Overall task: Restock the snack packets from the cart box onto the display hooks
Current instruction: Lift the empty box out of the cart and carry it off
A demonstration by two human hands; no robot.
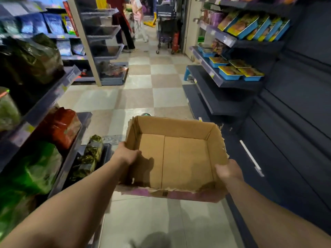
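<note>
- Foreground: two bare forearms reach forward from the lower corners over a pale tiled floor [161,221].
- Left hand [128,154]: clasps the left wall of the cardboard box [179,158], fingers curled over the rim to the inside.
- Right hand [228,171]: grips the right wall near the near corner, thumb over the rim.
- Cardboard box: held in the air between both hands, open top upward, rim torn and ragged, near outer face purple; its brown inside shows no snack packets.
- Near left: dark shelves [53,97] carry green bags [35,170], a red packet [60,126] and dark green-gold packets [89,158] on the lowest level.
- Near right: a dark panelled wall [295,122] bears a white strip [249,156].
- Middle distance, right: shelves hold blue trays [231,73] lying flat; above them, blue-edged boxes [250,26] stand tilted in a row.
- Middle distance, left: a grey upright [86,43] divides shelving with blue packets [52,22].
- Far end of the aisle: a wheeled cart [165,27] stands by a doorway; two persons [129,22] stand to its left on the chequered floor, one in dark red, one in pink and white.
</note>
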